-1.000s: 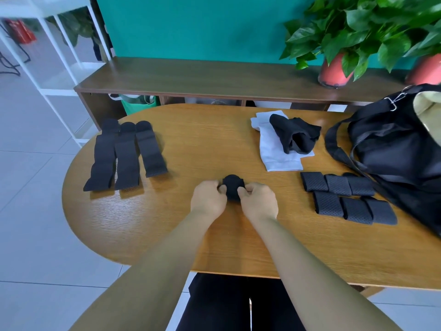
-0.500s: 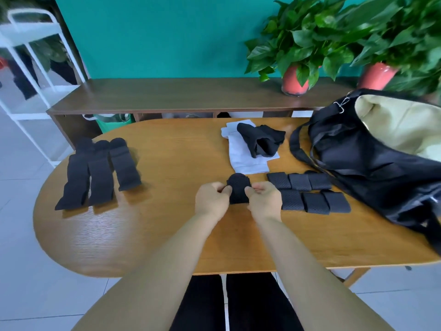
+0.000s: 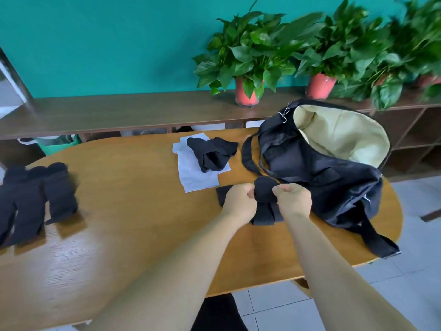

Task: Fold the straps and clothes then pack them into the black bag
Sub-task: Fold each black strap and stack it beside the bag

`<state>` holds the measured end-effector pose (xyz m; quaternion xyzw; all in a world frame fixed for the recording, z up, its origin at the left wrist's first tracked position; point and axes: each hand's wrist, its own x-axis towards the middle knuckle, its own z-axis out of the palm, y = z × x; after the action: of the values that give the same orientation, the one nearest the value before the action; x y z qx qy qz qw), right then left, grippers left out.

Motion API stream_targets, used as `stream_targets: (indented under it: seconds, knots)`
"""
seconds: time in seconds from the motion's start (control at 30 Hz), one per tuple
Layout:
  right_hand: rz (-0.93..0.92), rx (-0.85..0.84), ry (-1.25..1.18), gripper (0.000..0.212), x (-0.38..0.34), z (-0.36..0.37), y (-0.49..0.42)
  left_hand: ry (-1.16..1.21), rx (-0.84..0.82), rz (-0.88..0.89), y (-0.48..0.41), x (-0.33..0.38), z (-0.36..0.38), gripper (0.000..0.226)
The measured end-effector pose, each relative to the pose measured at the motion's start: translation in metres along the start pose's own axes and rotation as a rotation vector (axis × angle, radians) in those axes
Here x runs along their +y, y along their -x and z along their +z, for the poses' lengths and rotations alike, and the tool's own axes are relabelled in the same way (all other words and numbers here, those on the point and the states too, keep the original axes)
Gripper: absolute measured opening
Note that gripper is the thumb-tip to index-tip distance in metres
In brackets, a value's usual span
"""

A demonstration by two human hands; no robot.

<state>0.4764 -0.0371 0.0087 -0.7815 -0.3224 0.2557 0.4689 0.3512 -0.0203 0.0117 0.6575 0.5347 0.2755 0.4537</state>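
On the oval wooden counter point(image 3: 133, 211), the open black fabric bag point(image 3: 334, 187) is seen with nothing packed (as far as its pale lining shows). Three long black straps point(image 3: 35, 199) lie unfolded at far left, and a crumpled black garment point(image 3: 212, 154) awaits folding. A small folded black strap point(image 3: 263, 189) is pinched between the left grip point(image 3: 239, 199) and right grip point(image 3: 294, 198), just beside the bag.
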Motion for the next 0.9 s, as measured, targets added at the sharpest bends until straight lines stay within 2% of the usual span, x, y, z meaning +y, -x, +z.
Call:
stream_targets:
  seconds: [0.23,0.4,0.7,0.9]
  knots:
    - [-0.031,0.007,0.066,0.017,-0.005,0.007,-0.026,-0.064,-0.054,-0.028,-0.024,0.0,0.008,0.051]
    - [-0.066,-0.015,0.253,0.013,0.0,0.012,-0.036,-0.145,-0.099,-0.05,-0.033,-0.004,0.014,0.052]
    - [-0.099,0.0,0.32,0.019,-0.007,0.01,-0.031,-0.174,-0.021,-0.008,-0.028,-0.006,0.003,0.038]
    - [-0.178,0.02,0.34,0.019,-0.016,0.01,-0.003,-0.249,0.012,0.048,-0.007,-0.016,-0.024,0.044]
